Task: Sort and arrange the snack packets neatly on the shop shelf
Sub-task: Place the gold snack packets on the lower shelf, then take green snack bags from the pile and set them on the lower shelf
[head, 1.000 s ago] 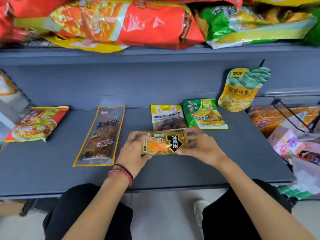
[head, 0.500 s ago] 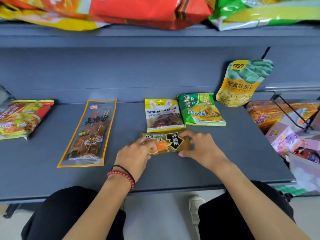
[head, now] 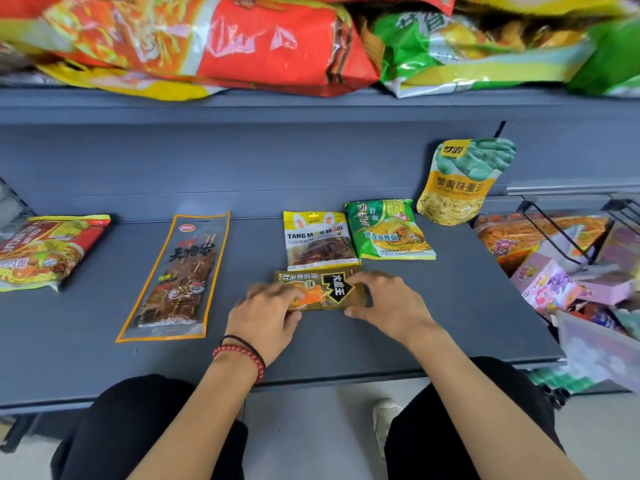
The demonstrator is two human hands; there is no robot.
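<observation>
The left hand [head: 266, 317] and right hand [head: 389, 303] each pinch one end of a brown snack packet [head: 329, 289] lying on a grey shelf [head: 467, 306]. A yellow packet [head: 318, 237] sits just behind.

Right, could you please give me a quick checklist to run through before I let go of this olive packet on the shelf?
1. The olive packet lies flat on the shelf: ok.
2. The right hand pinches its right end: ok.
3. The left hand has a grip on its left end: cannot tell, blurred.
4. It is turned like the yellow packet and the green packet: not ok, it lies sideways.
5. It is clear of the yellow packet's lower edge: cannot tell.
6. There is bare shelf between the long skewer packet and the yellow packet: ok.
</observation>
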